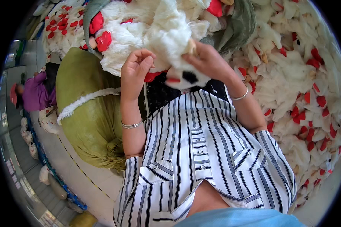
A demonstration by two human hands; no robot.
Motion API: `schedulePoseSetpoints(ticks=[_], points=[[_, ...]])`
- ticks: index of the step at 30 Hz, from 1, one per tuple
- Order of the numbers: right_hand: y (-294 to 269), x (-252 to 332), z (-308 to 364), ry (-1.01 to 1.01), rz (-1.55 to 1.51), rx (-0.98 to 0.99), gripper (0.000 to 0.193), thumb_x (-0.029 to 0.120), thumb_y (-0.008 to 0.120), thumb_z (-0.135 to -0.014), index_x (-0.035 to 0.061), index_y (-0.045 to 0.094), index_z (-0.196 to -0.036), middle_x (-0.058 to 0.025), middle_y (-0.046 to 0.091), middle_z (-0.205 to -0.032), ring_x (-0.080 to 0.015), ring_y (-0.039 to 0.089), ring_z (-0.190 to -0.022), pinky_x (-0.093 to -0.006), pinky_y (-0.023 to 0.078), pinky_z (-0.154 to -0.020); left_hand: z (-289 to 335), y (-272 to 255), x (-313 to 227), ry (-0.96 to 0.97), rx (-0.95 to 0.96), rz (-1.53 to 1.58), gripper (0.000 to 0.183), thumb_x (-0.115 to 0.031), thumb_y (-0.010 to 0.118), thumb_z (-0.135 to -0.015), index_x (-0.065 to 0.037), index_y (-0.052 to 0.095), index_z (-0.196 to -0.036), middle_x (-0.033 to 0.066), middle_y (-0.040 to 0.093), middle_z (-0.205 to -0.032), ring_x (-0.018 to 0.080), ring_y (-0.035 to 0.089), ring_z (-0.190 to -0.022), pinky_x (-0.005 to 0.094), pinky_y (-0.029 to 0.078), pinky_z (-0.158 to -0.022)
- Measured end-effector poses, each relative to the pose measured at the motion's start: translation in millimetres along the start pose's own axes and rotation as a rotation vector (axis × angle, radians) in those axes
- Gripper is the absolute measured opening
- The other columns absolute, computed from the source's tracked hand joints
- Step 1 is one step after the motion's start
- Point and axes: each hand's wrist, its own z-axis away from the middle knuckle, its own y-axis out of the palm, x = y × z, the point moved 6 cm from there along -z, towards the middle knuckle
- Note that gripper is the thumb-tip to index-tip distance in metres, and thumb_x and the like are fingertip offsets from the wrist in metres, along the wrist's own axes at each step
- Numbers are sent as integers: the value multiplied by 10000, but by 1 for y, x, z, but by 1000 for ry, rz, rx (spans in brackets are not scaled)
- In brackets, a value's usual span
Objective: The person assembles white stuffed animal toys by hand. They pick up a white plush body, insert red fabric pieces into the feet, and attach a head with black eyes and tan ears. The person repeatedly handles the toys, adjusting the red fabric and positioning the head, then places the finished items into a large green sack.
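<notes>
A limp white plush piece [172,41] with long fur hangs in front of me, with a black patch [190,77] and a red patch at its lower end. My right hand [210,60] is closed on its edge, next to a small beige part [191,47]. Just left of the piece is my left hand [135,72], its fingers curled and the thumb drawn against them. Whatever may be pinched there is too small to make out. Below the hands, red fabric [151,76] and a dark cloth partly show.
An open grey-green sack [241,26] full of white fur pieces stands ahead. To the left lies a stuffed olive sack [89,121] with a furry white strip across it. Many white and red pieces [291,87] are heaped at right. A person in purple [38,90] is at far left.
</notes>
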Motion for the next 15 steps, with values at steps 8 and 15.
schedulePoseSetpoints(ticks=[8,15], points=[[1,120,44,-412,158,379,250,194,726,-791,35,535,-766,-114,535,-614,-297,533,-524,-367,408,-494,39,81,-38,-27,597,-209,636,-165,852,-673,-31,554,-1219,103,546,-1231,240,536,-1149,349,427,-961],[0,76,17,24,-650,111,197,200,610,-926,32,561,-837,30,546,-747,-69,495,-680,-229,417,-601,64,84,-73,150,607,-119,427,-135,767,-728,-24,587,-1099,140,603,-1033,332,570,-1035,409,456,-893]])
